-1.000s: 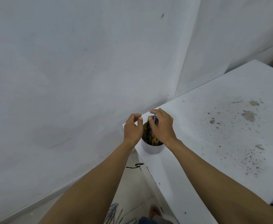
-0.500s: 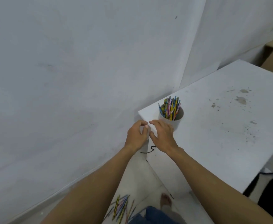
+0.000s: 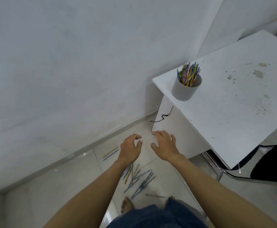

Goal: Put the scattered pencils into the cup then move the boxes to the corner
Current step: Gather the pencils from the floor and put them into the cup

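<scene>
A white cup stands near the left corner of the white table and holds several coloured pencils upright. More coloured pencils lie scattered on the tiled floor below my arms. Two others lie apart near the wall. My left hand hovers over the floor with curled, empty fingers. My right hand is spread and empty beside the table's side panel. No boxes are in view.
A grey wall runs along the left with a baseboard at the floor. A black cord hangs on the table's side. A chair with a chrome frame and dark fabric sits at the right. My bare feet show at the bottom.
Both hands left the cup and came down from table height toward the floor. My view tilted down, so the scattered pencils on the tiles now show.
</scene>
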A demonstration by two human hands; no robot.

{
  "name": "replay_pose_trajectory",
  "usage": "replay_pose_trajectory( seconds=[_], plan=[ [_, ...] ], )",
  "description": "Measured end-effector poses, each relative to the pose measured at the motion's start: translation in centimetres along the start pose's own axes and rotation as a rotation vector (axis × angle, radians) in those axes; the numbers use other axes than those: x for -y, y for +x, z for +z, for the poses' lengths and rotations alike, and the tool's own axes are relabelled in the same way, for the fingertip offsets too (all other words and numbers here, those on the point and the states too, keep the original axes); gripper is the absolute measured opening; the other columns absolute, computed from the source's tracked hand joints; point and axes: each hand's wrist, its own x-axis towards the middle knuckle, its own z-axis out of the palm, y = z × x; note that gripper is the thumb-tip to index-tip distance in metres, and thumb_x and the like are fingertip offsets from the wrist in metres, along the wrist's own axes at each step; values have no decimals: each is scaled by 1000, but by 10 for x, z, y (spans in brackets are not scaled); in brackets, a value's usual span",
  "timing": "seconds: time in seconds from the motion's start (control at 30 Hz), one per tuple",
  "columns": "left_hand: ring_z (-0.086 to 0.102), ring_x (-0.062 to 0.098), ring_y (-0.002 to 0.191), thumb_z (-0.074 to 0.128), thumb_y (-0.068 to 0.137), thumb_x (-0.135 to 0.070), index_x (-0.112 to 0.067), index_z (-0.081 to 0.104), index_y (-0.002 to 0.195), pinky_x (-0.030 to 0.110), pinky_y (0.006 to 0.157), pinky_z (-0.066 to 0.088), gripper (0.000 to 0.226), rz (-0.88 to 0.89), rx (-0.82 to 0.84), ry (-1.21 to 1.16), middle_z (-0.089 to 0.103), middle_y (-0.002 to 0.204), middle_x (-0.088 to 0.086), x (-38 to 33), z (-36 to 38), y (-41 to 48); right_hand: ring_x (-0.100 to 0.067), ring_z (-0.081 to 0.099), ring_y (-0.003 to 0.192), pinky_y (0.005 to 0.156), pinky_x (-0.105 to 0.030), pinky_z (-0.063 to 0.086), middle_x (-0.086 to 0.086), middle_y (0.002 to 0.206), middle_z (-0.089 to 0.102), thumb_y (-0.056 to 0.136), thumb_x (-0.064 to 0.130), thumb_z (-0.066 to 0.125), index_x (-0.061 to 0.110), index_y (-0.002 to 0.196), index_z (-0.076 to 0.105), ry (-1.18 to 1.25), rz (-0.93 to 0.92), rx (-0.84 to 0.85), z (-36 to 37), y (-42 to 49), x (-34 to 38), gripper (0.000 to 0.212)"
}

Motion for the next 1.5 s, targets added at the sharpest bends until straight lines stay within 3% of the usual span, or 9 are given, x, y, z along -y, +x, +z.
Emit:
replay_pose_trajectory(
  seconds=[0.2,0.43,0.5,0.63,0.8,0.9,1.07,1.27,1.5],
  plan=[
    [55,21,114,52,96,-25,-13,61,113,41,101,41,23,-187,41,102,63,118,4,22,28,-31,-22,33,138,115,-42,20,-3,149,38,96,39,48,25,143,37,135,182,163,26,-17,-26,50],
    [57,22,111,53,96,-25,-10,61,115,21,87,36,25,-338,94,130,63,122,7,52,86,-35,-25,44,131,112,-43,31,-6,149,37,96,40,52,22,142,39,332,343,369,79,-24,-78,52],
    [56,22,111,52,96,-26,-11,60,114,27,92,40,25,-362,131,116,62,122,6,65,101,-31,-23,44,131,110,-35,33,-7,147,40,95,40,54,19,141,40,419,402,376,97,-21,-90,52],
    [56,25,113,51,96,-25,-10,61,112,35,97,42,24,-354,259,134,64,117,8,115,130,-13,-21,47,125,94,-22,35,-8,142,47,94,39,56,15,139,43,573,588,295,145,-2,-117,53],
    [60,25,110,55,94,-26,-9,63,109,30,91,44,24,-351,336,188,66,115,10,205,159,13,-26,51,121,99,-38,46,-9,141,48,90,46,60,15,137,45,799,904,194,238,30,-138,58],
    [59,24,110,58,92,-26,-11,64,106,34,96,43,21,-398,341,146,66,113,7,261,178,27,-20,54,106,91,-37,46,-8,139,47,89,51,59,18,141,38,879,1040,199,307,46,-145,66],
    [57,23,112,56,93,-32,-15,61,111,37,102,41,26,-500,380,171,62,119,6,356,218,30,-27,38,134,109,-47,38,-8,153,30,87,59,56,14,151,19,959,1203,211,424,60,-169,87],
    [53,24,117,54,94,-31,-16,55,119,36,102,37,29,-592,422,235,56,126,8,450,288,30,-33,29,139,109,-53,36,-13,158,17,89,63,48,8,153,-4,937,1407,153,538,72,-225,99],
    [44,30,125,54,94,-25,-10,45,131,48,108,35,41,-553,400,297,44,134,14,518,362,57,-38,32,135,106,-55,39,-19,152,22,90,59,48,4,150,4,908,1636,-95,626,89,-299,93]
  ],
)
